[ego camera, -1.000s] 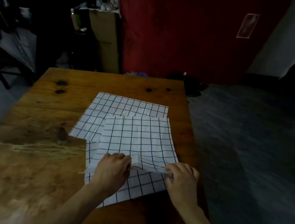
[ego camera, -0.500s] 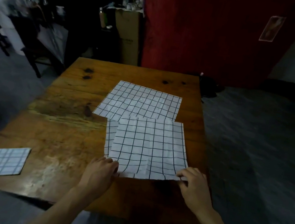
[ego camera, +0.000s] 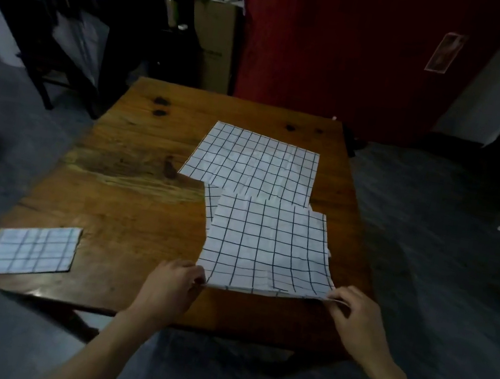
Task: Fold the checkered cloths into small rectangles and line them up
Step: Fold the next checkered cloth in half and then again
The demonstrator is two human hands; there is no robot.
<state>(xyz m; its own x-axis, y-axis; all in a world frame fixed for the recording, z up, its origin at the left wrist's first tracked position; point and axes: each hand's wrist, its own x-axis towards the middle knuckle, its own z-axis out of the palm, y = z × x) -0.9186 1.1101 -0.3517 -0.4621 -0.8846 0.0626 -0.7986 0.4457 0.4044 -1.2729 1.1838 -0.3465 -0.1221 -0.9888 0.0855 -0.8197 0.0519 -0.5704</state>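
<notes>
Near cloth (ego camera: pixel 268 248) is pinched at both near corners: left corner by left hand (ego camera: pixel 172 285), right corner by right hand (ego camera: pixel 356 316), fingers curled onto the edge. Cloth is doubled over; its near edge is lifted slightly off the tabletop (ego camera: pixel 127 202), the far part lies flat. A strip of a lower layer (ego camera: pixel 211 197) is seen past this cloth's far-left edge, possibly the same cloth; it can't be told. An open cloth (ego camera: pixel 253 163) is laid flat just beyond the near cloth, edges overlapping. A folded cloth (ego camera: pixel 31 250) is placed well left of the near cloth, at the tabletop's near-left corner.
</notes>
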